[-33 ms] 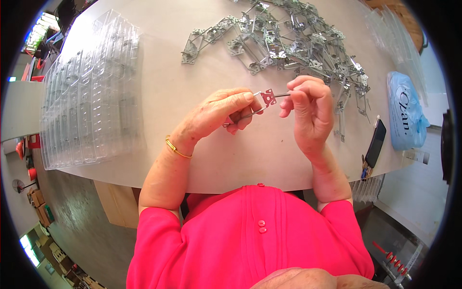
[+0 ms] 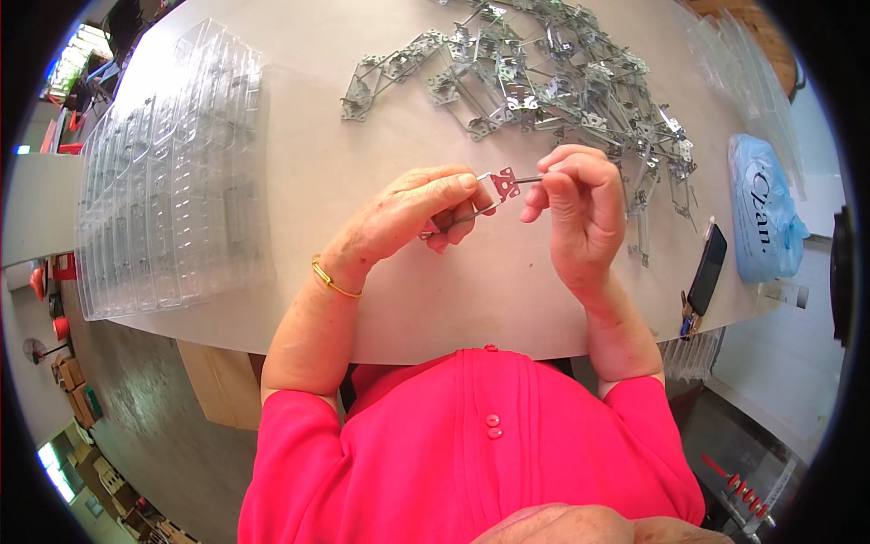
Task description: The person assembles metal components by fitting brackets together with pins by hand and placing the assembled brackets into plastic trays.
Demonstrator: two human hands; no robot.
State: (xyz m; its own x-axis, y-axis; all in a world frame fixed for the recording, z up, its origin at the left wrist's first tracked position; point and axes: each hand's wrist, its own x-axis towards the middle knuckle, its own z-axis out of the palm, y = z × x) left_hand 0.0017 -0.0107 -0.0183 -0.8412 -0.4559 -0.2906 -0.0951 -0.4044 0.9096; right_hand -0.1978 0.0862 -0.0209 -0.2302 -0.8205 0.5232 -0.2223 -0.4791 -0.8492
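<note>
Above the near part of the table, my left hand [image 2: 399,213] is closed on a metal bracket frame with thin rods. Its flat end plate [image 2: 504,184], pierced with holes, looks red and sticks out past my thumb. My right hand [image 2: 587,204] pinches a thin metal rod [image 2: 528,179] between thumb and forefinger. The rod's tip meets the plate's right side; whether it goes into a hole is too small to tell. A tangled pile of similar metal brackets [image 2: 517,91] lies beyond my hands.
Stacked clear plastic trays [image 2: 172,181] stand at the table's left. On the right lie a dark phone [image 2: 708,270], a blue plastic bag [image 2: 766,208] and more clear plastic sheets [image 2: 748,86]. The table's curved front edge [image 2: 435,359] runs close to my body.
My right hand has shifted very slightly left, toward the plate, with the rod. My left hand and the bracket frame have stayed in place.
</note>
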